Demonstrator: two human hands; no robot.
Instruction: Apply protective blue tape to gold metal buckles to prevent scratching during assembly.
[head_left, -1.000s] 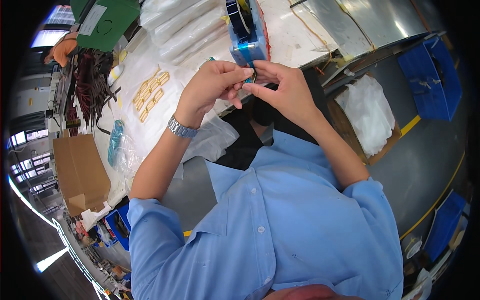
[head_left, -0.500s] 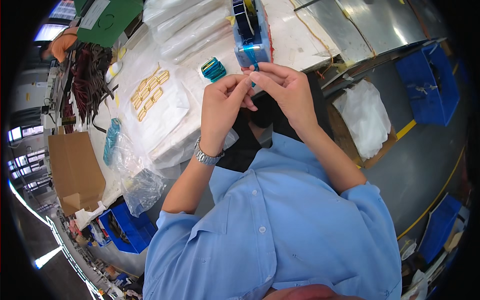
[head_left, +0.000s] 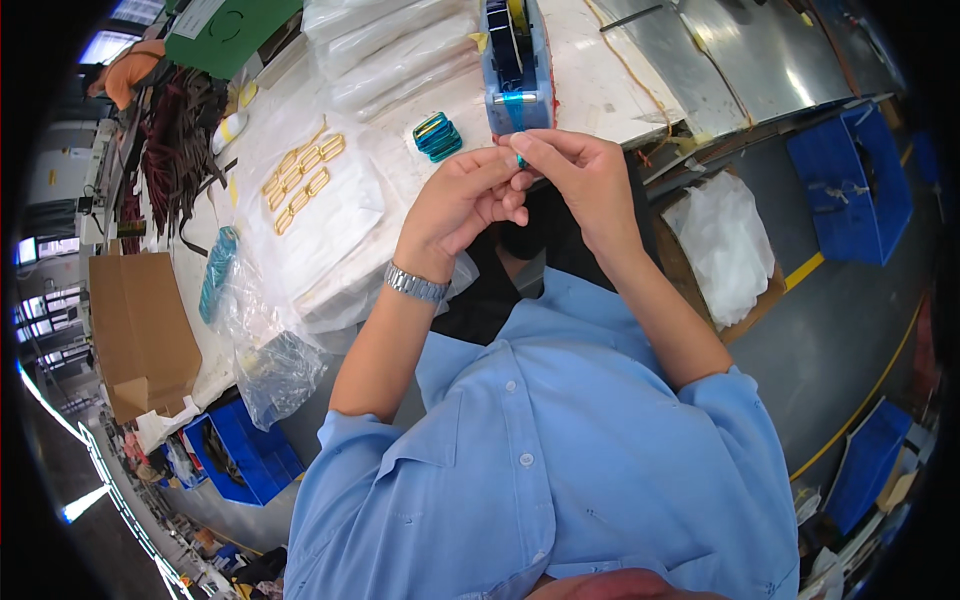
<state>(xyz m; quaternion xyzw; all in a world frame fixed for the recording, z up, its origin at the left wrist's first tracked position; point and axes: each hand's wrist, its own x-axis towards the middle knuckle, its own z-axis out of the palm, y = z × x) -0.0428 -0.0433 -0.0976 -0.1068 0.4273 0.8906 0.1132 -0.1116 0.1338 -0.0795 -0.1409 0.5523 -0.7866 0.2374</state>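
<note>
My left hand (head_left: 463,200), with a metal watch on its wrist, has thumb and index finger pinched close to my right hand's fingertips, its other fingers curled. Thumb and index of my right hand (head_left: 580,180) pinch too. Between the fingertips shows a small bit of shiny blue tape (head_left: 521,161); whether it wraps something is hidden. Just beyond stands a light-blue tape dispenser (head_left: 520,75), with blue tape over its front end. Left of it lies a bundle of metal buckles (head_left: 437,137) wrapped in blue-green tape. Several loose gold buckles (head_left: 305,175) lie in rows on white plastic sheeting.
Clear plastic rolls (head_left: 400,60) lie at the table's back. Left are a blue-green wrapped roll (head_left: 218,275), a crumpled clear bag (head_left: 275,375), a cardboard box (head_left: 143,335) and dark straps (head_left: 175,150). To the right are a box with white plastic (head_left: 722,245) and a blue bin (head_left: 850,185).
The view has shifted slightly. My left fingers have opened a little from their curl, and both hands' fingertips stay together at the blue tape. Less tape shows between dispenser and fingers.
</note>
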